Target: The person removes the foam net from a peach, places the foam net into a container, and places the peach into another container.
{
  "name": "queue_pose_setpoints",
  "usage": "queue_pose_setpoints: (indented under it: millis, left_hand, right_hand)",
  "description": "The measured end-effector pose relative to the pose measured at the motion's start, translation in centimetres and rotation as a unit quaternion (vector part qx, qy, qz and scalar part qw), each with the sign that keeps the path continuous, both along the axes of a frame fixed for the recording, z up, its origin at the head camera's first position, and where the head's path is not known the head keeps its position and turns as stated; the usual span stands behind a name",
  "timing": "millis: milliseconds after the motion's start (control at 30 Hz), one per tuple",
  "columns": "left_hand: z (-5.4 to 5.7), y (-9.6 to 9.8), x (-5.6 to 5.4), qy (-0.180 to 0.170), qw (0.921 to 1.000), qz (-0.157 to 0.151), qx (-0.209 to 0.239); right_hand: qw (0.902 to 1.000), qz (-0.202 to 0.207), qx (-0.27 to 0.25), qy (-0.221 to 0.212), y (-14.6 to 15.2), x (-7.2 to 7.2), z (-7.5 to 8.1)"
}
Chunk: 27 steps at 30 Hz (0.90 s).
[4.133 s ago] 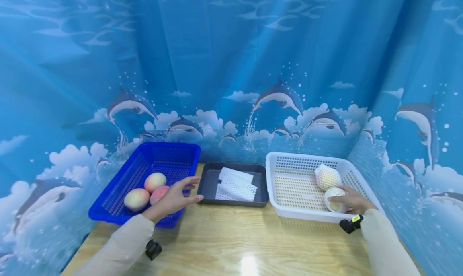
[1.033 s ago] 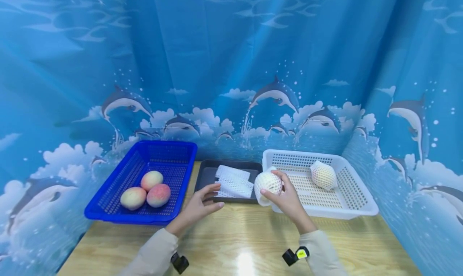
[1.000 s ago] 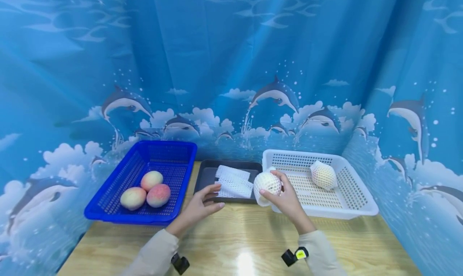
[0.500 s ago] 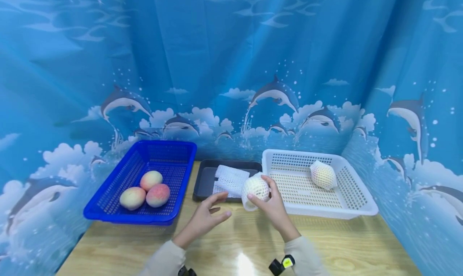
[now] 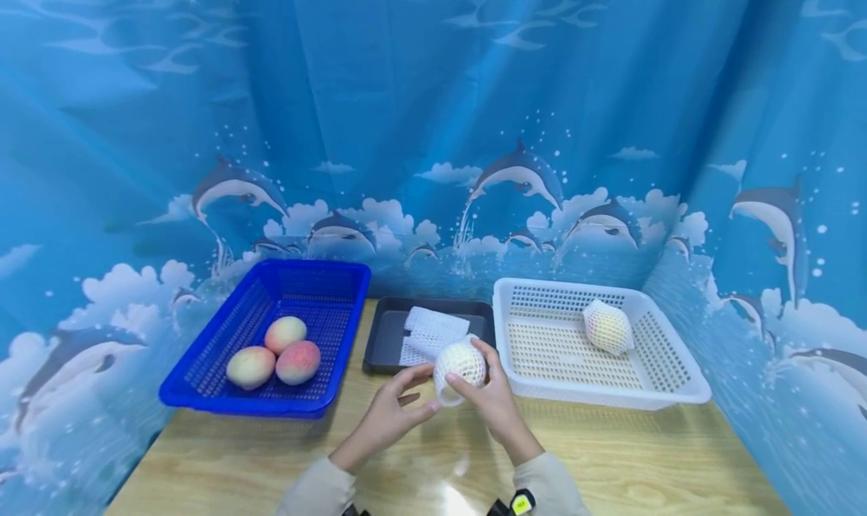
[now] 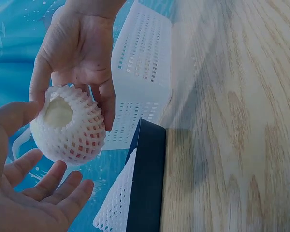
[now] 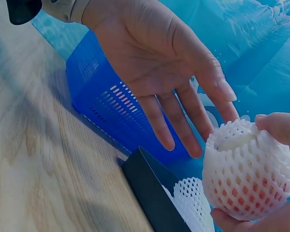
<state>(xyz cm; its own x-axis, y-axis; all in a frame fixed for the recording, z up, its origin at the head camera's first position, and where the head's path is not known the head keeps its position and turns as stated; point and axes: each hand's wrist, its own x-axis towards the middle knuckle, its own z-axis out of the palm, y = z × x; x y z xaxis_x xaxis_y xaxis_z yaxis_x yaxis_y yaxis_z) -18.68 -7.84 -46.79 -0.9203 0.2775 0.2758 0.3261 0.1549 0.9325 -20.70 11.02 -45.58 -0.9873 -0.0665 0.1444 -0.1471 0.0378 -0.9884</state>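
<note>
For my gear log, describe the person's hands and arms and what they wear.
The left hand and right hand are bare. Cream sleeves reach to the wrists. A black device sits at each wrist; a yellow label shows at the right one.

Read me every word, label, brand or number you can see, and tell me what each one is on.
Nothing can be read for certain.
Yellow label at the right sleeve: it has marks, but they are too small and blurred to read.
Held fruit, blue basket, white basket and tray: no text visible.
</note>
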Motion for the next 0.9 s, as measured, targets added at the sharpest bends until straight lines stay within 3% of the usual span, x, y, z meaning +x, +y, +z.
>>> queue_pose_setpoints:
  millis: [200, 333, 567, 800, 900]
  left_hand:
    - [0.1, -0.1, 0.2, -0.002, 1.0000, 0.004, 0.008]
    - [0.2, -0.2, 0.2, -0.011, 0.9999, 0.005, 0.011]
    - [0.5, -0.6, 0.2, -0.034, 0.9992, -0.004, 0.022]
    - [0.8, -0.9, 0.3, -0.039, 0.9988, -0.017, 0.023]
    - [0.8, -1.0, 0.4, -0.030, 0.9992, -0.009, 0.023]
  right_hand:
    - [0.9999, 0.014, -0.007, -0.003, -0.1, 0.2, -0.1]
    - [0.9980, 0.047, -0.036, -0.021, 0.2, 0.3, -0.2]
    - [0.9881, 0.095, -0.095, -0.076, 0.8, 0.1, 0.0]
    - [0.9781, 0.140, -0.125, -0.090, 1.4, 0.1, 0.0]
    - [0.9770, 0.136, -0.133, -0.095, 1.4, 0.1, 0.0]
